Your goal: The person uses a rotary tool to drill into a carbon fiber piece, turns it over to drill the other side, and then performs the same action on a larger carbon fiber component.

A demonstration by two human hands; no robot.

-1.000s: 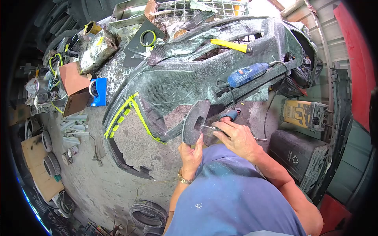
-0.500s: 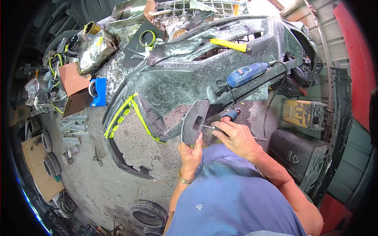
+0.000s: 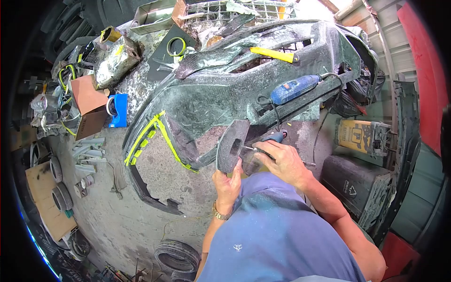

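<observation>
My left hand (image 3: 228, 184) grips a dark grey curved plate (image 3: 228, 159) by its lower edge and holds it upright over the floor. The plate has a rough, dusty face and an elongated slot on its right side. In my right hand (image 3: 284, 162) is a slim hand tool (image 3: 309, 164), its rear end sticking out past the palm. The tool's thin metal tip points left, right at the slot. My fingers wrap around the tool's body and hide most of it. Behind that hand a blue object (image 3: 277, 136) shows in part.
A large dark bumper (image 3: 211, 101) lies ahead, edged with yellow-green tape (image 3: 171, 145). On it rest a blue power tool (image 3: 296, 89) with a cord and a yellow-handled cutter (image 3: 272, 53). A black bin (image 3: 354, 185) and a yellow container (image 3: 361, 136) stand right; tires (image 3: 176, 255) lie below left.
My right hand has shifted and turned slightly, with the tool tip still by the slot. The plate and left hand have barely moved.
</observation>
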